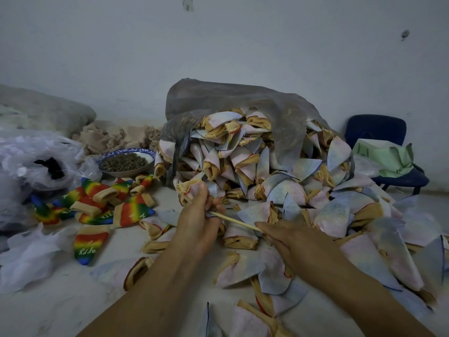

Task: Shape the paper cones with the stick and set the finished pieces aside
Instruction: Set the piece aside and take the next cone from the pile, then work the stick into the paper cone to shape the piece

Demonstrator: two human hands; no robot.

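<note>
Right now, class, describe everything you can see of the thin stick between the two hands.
The stick is thin, straight and pale tan, and looks like wood or bamboo. Only its middle stretch shows. It slants gently, with its left end higher. That end meets the lower end of the paper cone gripped by the left hand; how far it goes in is hidden. The other end vanishes inside the right hand, which grips it.
</note>
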